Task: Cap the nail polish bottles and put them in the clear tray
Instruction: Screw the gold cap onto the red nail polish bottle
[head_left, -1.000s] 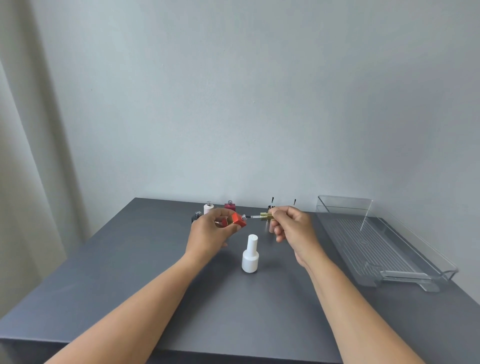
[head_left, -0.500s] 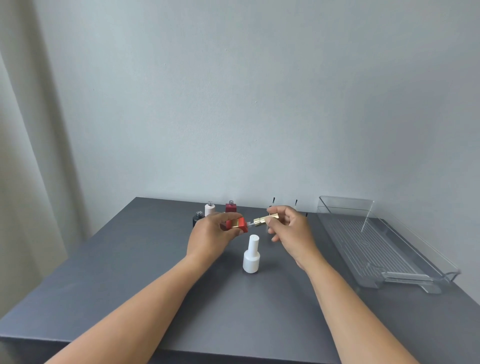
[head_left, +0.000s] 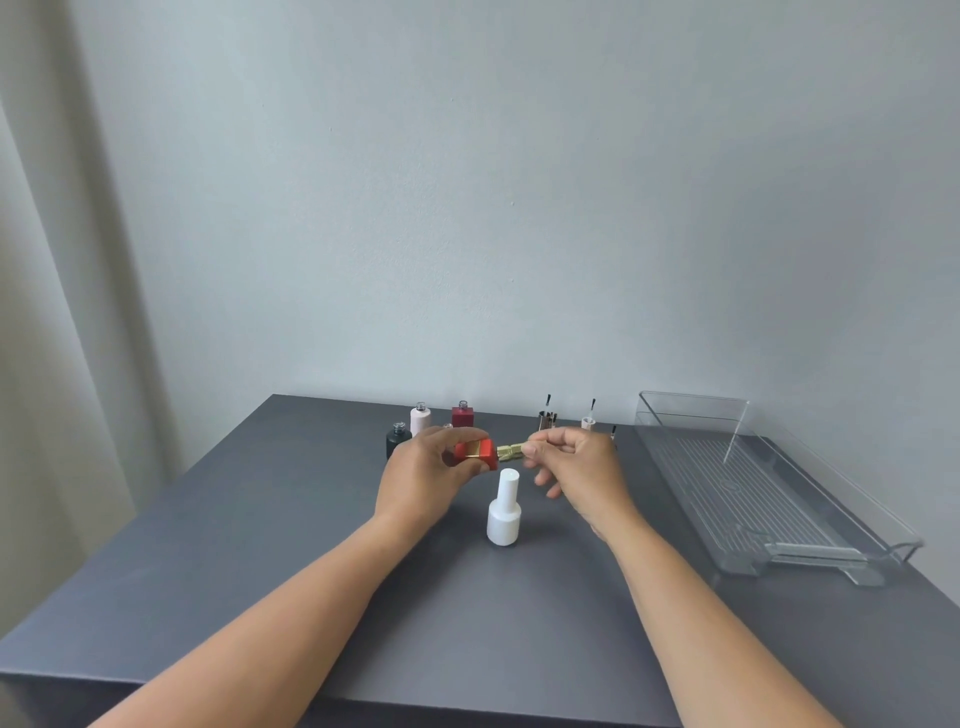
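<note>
**Red bottle: capping in hand**

The red bottle was held sideways above the table, gripped in the left hand. The right hand pinched the gold cap against its neck. Judged step: screwing on. The next move calls for full tightening, then a carry to the clear tray, well apart on the right.

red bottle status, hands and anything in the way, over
Left hand grips red bottle, tipped sideways. Right hand pinches gold cap against its neck. White capped bottle stands under the hands, apart. Clear tray holds no bottles.
</note>
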